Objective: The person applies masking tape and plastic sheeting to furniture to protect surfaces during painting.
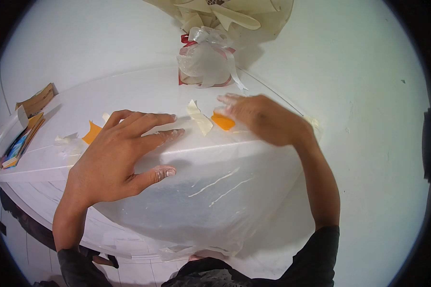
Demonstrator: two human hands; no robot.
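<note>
My left hand (pixel 115 155) is over the front edge of the white tabletop, fingers spread, with white paste on the fingertips and thumb. A torn orange piece (pixel 92 132) shows beside its knuckles. My right hand (pixel 263 117), blurred, is above the table's right part, its whitened fingertips right at a second orange piece (pixel 223 121). I cannot tell whether it grips that piece. Between the hands lies a crinkled strip of cream tape (pixel 199 117). A translucent plastic sheet (pixel 177 201) hangs down from the table edge, with pale streaks on its front.
A bouquet in beige wrapping (pixel 234 14) with a white ribbon bow (pixel 208 38) stands at the back against the white wall (pixel 368 119). Books (pixel 21 143) and a brown cardboard piece (pixel 36 100) are at the far left. Pale tile floor (pixel 136 273) shows below.
</note>
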